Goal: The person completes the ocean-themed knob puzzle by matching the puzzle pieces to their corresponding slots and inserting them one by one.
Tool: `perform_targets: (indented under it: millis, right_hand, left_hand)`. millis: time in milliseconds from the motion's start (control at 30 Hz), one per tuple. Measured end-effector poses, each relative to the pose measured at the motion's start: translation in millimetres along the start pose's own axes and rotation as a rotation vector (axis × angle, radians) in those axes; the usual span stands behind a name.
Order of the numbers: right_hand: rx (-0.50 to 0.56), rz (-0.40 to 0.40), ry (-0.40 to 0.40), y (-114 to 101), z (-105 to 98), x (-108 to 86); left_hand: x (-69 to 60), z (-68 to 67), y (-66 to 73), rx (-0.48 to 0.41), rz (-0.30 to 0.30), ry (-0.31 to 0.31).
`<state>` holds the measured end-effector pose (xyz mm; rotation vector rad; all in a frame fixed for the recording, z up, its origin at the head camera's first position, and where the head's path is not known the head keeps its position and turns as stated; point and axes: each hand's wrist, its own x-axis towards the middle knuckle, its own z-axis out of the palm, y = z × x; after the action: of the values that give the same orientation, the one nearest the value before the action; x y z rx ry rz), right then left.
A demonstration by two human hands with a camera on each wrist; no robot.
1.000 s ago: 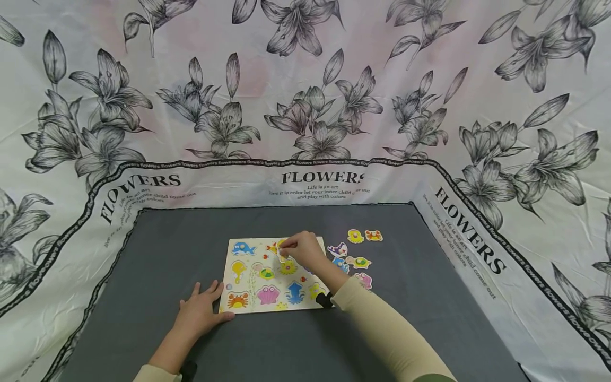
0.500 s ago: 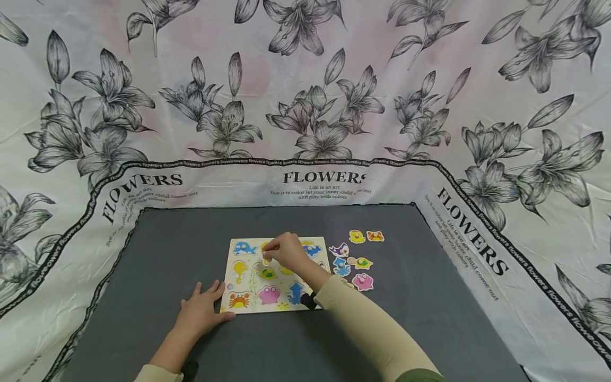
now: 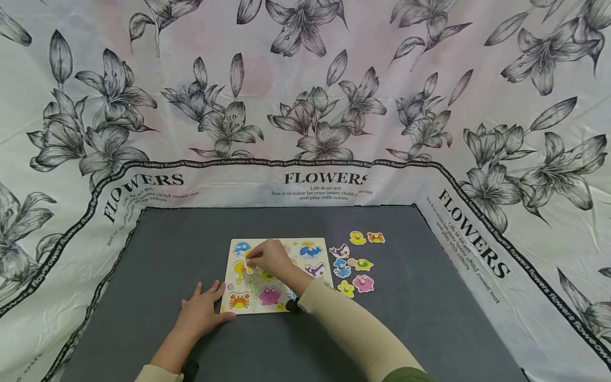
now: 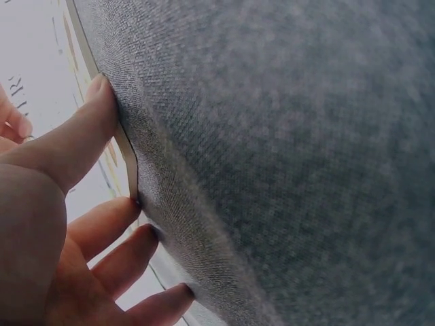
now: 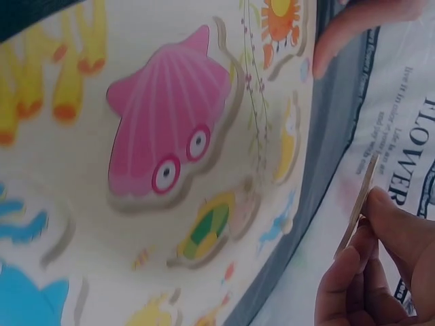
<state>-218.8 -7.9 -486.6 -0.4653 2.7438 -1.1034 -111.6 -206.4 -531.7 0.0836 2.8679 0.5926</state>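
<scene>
My right hand (image 3: 269, 257) is over the upper left part of a pale puzzle board (image 3: 281, 309) printed with sea animals. Between thumb and fingers it pinches a thin yellow wooden puzzle piece (image 3: 249, 269), seen edge-on in the right wrist view (image 5: 358, 204); its picture is mostly covered. Just left of this piece lies the board's yellow seahorse shape (image 3: 238, 271). My left hand (image 3: 200, 313) rests at the board's lower left corner, fingers spread. In the left wrist view, its thumb (image 4: 85, 129) and a fingertip touch the board's edge.
Right of the board lie several loose pieces: a crab (image 3: 375, 237), a yellow round animal (image 3: 357, 237), a turtle (image 3: 361, 263), a blue one (image 3: 341, 268), a pink one (image 3: 364, 283) and a star (image 3: 346, 288). Flower-printed cloth (image 3: 324, 185) rises behind the grey table (image 3: 191, 228).
My right hand has moved left across the board with the yellow puzzle piece, from the upper middle toward the seahorse shape. The left hand has stayed at the corner.
</scene>
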Motion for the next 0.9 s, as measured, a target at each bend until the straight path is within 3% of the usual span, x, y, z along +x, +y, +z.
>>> perform_targets:
  millis: [267,900]
  right_hand:
    - [0.016,-0.01,-0.018,-6.2,14.3,6.6]
    - [-0.118,0.001,-0.042,-3.2,41.7,15.7]
  left_hand:
    - [-1.0,-2.9,1.2,0.001,0.0,-0.002]
    - [-0.8,-3.8,1.8,0.009,-0.002,0.014]
